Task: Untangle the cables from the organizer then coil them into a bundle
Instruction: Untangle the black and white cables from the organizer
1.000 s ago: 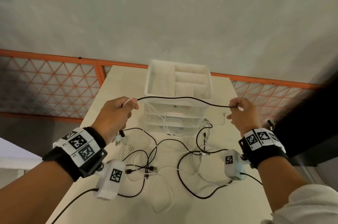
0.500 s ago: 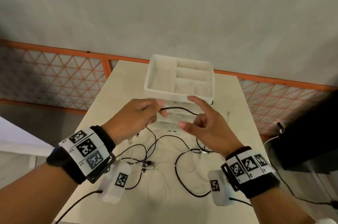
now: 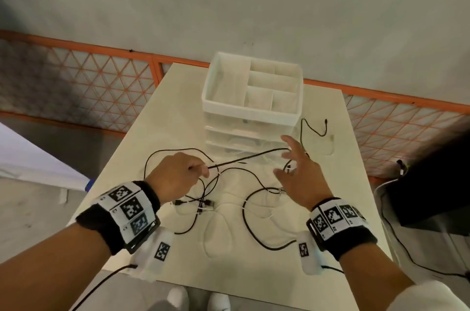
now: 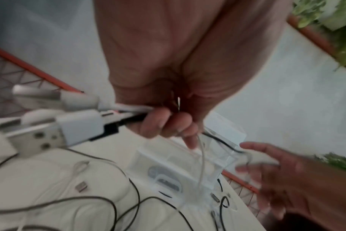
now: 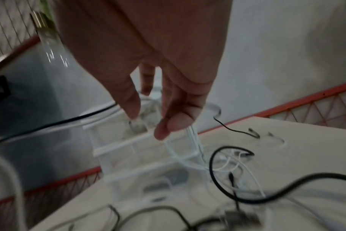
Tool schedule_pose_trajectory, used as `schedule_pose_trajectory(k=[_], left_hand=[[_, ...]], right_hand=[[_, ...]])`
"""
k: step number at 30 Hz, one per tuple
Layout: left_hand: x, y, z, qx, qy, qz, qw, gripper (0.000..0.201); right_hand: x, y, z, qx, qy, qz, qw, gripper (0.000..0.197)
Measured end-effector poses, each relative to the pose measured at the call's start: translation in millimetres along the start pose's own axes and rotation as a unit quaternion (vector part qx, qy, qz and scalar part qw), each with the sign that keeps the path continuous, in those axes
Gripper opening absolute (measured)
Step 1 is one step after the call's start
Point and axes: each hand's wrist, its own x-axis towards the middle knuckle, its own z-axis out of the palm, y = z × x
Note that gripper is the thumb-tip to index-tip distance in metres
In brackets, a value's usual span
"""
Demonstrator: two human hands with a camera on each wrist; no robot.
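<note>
While the left hand [image 3: 175,178] pinches a black cable [image 3: 244,158] at center left of the head view, its fingers [image 4: 164,123] are curled round that cord together with a thin white cable [image 4: 202,156], as the left wrist view shows. The black cord runs up and right from the pinch to the right hand [image 3: 300,176], at center right of the frame. That hand is spread, fingers straight and apart, gripping nothing; whether a fingertip touches the cord I cannot tell. Holding 1 end fixed probably lets the other hand take a fresh length and bring it round as a loop, so this looks like early coiling.

The organizer [image 3: 251,107], a clear unit with 3 drawers under an open tray of 4 compartments, stands in the upper middle of the worktop [image 3: 157,117]. It likely sits at the far side so the near area is free for sorting. Most cables lie loose in front of it, in the center and lower middle of the frame, crossing 1 another in a tangle [image 3: 203,198]. A short black piece [image 3: 314,127] curls just right of the organizer.

I count 2 hands, 1 organizer, at least 2 black cords and at least 2 white ones; the overlaps and blur hide the exact number. White strands [image 5: 193,140] hang against the organizer's corner in the right wrist view.
</note>
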Motion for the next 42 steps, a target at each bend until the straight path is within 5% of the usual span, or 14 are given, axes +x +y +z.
schedule_pose_trajectory(k=[5,8,12,16,22,25,30,37,42], left_hand=[[9.2,-8.9,-6.4,-0.193,0.105,-0.054,0.974,0.027],[11.9,-5.6,-18.5,-0.251,0.108,-0.035,0.961,0.030],[11.2,1.6,-24.5,-0.300,0.057,-0.027,0.952,0.031],[10.2,2.0,-23.2,-0.334,0.019,-0.019,0.942,0.027],[12.2,-7.4,-28.8,-0.341,0.006,-0.022,0.940,0.023],[12.8,-9.9,-34.0,-0.362,0.002,-0.042,0.931,0.023],[16.5,-13.0,-45.8,-0.432,0.007,-0.050,0.900,0.019],[18.6,1.0,-51.6,-0.508,-0.048,-0.012,0.860,0.019],[14.5,5.7,-44.4,-0.522,-0.078,-0.002,0.850,0.025]], right_hand=[[-33.0,29.8,42.5,-0.138,-0.137,0.065,0.979,0.019],[-52.2,40.9,63.9,-0.255,-0.268,0.101,0.924,0.034],[-63.0,45.5,81.6,-0.340,-0.292,0.069,0.891,0.032],[-54.2,34.2,81.0,-0.264,-0.244,0.050,0.932,0.021],[-8.8,-40.4,20.3,-0.042,-0.011,-0.061,0.997,0.014],[-6.2,-75.9,-9.0,0.124,0.055,-0.072,0.988,0.010],[-17.6,-108.1,-23.2,0.234,0.014,-0.098,0.967,0.014],[-17.7,-126.7,-14.8,0.272,-0.004,-0.119,0.955,0.017],[-13.8,-139.5,-12.3,0.311,0.051,-0.135,0.939,0.016]])
